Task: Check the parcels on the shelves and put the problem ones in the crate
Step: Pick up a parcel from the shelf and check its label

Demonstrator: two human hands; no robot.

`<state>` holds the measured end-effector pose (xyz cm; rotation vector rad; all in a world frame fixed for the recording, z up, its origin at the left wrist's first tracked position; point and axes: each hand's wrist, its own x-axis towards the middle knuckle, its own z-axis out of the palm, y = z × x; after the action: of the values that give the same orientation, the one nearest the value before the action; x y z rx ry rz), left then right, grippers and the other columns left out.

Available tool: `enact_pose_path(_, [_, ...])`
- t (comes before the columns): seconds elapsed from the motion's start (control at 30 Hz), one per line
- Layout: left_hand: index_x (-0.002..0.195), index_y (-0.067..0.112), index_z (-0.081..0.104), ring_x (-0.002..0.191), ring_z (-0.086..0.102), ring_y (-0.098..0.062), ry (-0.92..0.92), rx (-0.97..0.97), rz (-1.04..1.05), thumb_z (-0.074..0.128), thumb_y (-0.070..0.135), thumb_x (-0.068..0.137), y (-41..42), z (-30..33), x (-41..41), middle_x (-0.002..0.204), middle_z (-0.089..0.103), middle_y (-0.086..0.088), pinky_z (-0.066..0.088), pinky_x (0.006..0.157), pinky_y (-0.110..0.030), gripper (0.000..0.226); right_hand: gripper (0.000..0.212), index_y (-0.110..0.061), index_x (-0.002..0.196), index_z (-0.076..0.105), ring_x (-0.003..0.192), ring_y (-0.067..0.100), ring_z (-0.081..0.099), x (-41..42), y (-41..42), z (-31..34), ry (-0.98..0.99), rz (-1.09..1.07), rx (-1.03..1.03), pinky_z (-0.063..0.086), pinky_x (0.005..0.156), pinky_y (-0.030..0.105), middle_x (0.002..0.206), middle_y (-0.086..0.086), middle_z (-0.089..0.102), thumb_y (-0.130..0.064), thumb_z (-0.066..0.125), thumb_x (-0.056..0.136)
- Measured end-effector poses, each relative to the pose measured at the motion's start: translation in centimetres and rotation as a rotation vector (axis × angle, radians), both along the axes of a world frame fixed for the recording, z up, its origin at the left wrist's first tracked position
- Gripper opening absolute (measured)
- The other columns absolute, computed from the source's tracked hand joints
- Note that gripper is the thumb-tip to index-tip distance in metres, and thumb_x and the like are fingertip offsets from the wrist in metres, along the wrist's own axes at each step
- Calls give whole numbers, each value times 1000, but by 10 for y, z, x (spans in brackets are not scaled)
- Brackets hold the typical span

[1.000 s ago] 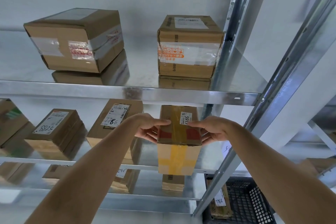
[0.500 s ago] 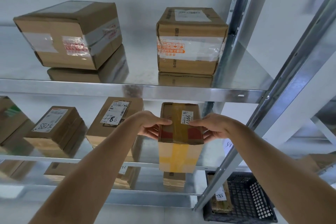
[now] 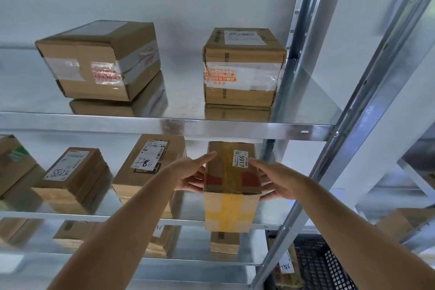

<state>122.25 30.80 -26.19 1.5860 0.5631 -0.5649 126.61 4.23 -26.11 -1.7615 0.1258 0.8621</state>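
I have both hands on the parcel marked 5917 [image 3: 231,167], a cardboard box with yellow tape across its front and a white label on its top. It sits at the front edge of the middle shelf [image 3: 94,215], at that shelf's right end, beside the slanted metal upright [image 3: 367,120]. My left hand [image 3: 188,175] lies against the box's left side, thumb stretched along the top edge, fingers straight against the side. My right hand [image 3: 276,178] mirrors it on the right side, thumb reaching toward the label, fingers flat on the box. Neither grip is curled round the parcel; both are open palms pressing in from either side.

To the left on the same shelf stand the parcel marked 7786 [image 3: 150,162] and, further left, another one with a handwritten number [image 3: 70,169]; a fourth box [image 3: 14,160] shows at the frame's left edge. On the top shelf [image 3: 211,125] are two taped cartons: one turned at an angle [image 3: 98,59] on the left, and one with orange print on its tape [image 3: 242,66] on the right, close to the rear post. A small box [image 3: 224,242] sits on the lower shelf under my parcel. The black crate [image 3: 322,266] is at the bottom right, with a labelled parcel [image 3: 286,271] standing in it.
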Motion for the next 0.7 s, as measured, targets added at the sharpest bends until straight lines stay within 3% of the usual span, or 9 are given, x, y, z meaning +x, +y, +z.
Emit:
enact_pose_path(0.1, [118,-3,67,90,78,-29,-5,-13,0,69,67,84,-1,-2,0,102,80,-17,63,82,-43,78,50,-12,122,64,103,33,75,-1,3,2,-28,29,-27,57,99,55,112,14,77,-51,72,91])
enact_pose_path(0.23, [123,-5,67,98,78,-30,-7,-105,23,57,79,84,-2,-3,0,109,78,-18,64,71,-40,94,52,-12,122,64,100,30,76,1,5,3,-79,39,-91,57,99,53,110,11,78,-49,78,88])
enact_pose_path(0.4, [132,-6,60,105,74,-38,-40,-317,169,49,74,95,-7,-11,4,118,74,-25,62,89,-54,90,50,-13,126,64,97,22,74,11,8,15,-193,7,-109,57,72,35,108,7,77,-44,79,88])
enact_pose_path(0.5, [152,10,43,107,72,-45,-67,-457,250,50,74,95,-10,-13,6,131,64,-32,61,87,-60,86,38,-20,119,65,96,19,73,19,10,25,-307,53,-133,61,85,40,106,2,76,-42,78,90])
enact_pose_path(0.6, [160,38,28,111,66,-49,-91,-571,279,40,79,96,-16,-16,5,143,50,-38,58,87,-58,78,32,-29,116,61,97,18,71,25,13,35,-430,164,-190,60,84,35,107,-4,72,-37,79,90])
enact_pose_path(0.7, [161,35,27,113,62,-50,-75,-645,337,33,76,99,-21,-29,1,148,45,-39,54,93,-61,74,43,-30,127,57,107,21,68,31,14,36,-573,325,-303,60,90,36,120,-5,68,-30,79,90])
